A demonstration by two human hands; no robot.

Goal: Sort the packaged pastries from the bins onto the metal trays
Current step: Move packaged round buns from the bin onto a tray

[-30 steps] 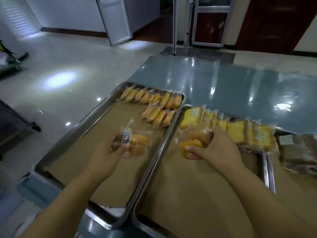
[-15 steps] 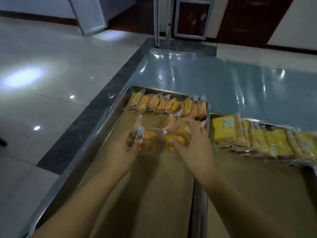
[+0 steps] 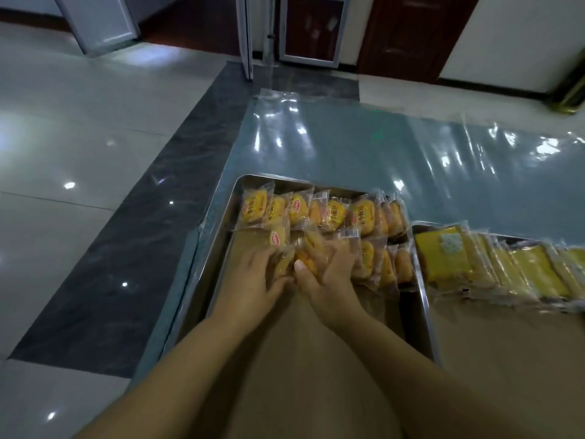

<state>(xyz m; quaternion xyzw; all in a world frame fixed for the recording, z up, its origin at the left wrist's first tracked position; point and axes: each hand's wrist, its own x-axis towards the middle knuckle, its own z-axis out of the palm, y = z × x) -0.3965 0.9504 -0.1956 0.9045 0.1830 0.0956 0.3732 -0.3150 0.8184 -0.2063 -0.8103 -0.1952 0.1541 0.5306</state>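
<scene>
Placing step: left hand [image 3: 253, 275] grasped wrapped pastry [image 3: 282, 264], right hand [image 3: 330, 274] grasped second pastry [image 3: 308, 256] beside it, over tray [image 3: 218, 248]. Next likely: let go, straighten row.

Left tray [image 3: 207, 275] lies beside right tray [image 3: 506, 359] on the table [image 3: 348, 147] — packaged pastries [image 3: 316, 210] line both far ends.

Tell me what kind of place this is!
Probably a bakery or food-packing room, not a home kitchen: big metal trays hold rows of wrapped pastries, and they sit on a film-covered worktable above a shiny tiled floor.
</scene>
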